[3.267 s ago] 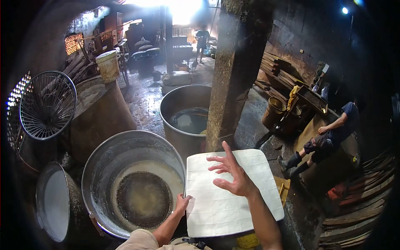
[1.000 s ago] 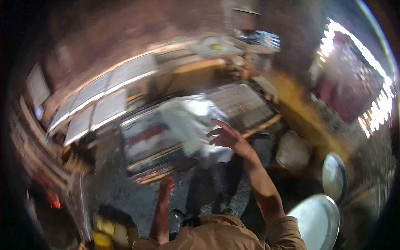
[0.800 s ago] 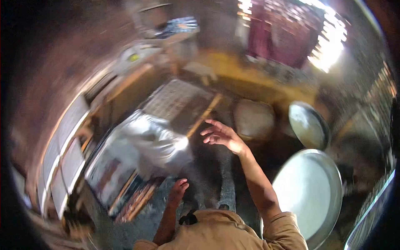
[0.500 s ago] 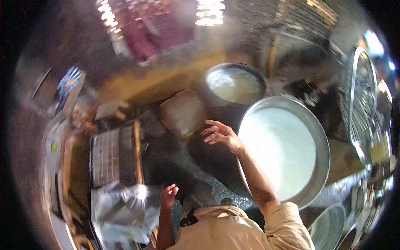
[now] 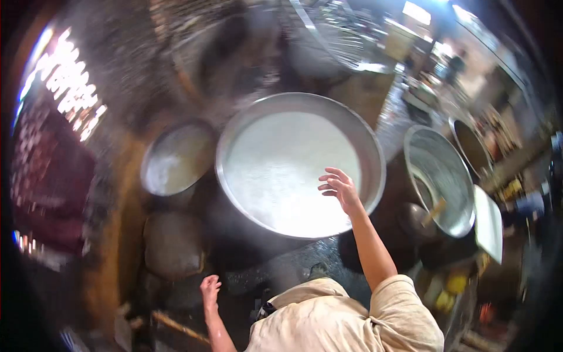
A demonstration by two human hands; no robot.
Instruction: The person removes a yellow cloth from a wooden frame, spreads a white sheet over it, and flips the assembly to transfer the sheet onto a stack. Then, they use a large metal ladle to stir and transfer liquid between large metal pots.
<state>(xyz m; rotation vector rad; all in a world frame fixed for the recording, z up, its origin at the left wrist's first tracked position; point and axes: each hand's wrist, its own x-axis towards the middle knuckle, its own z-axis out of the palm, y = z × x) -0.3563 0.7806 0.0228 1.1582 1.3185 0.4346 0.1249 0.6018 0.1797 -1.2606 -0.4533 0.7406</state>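
My right hand is held over the right part of a large round metal pan of white liquid. Its fingers are apart and it holds nothing. Low on the left, my left hand hangs over the dark floor, its fingers curled; anything inside them is too small and blurred to make out. A smaller round vessel with cloudy liquid stands left of the large pan.
A metal tub with a wooden-handled tool stands at the right, beside a white board. A squarish flat object lies left. A wooden stick is at lower left. Dark red cloth hangs far left.
The view has turned to the right, so the large pan now sits centrally and the tub shows fully. My right hand now appears over the pan; my left hand appears farther left and lower.
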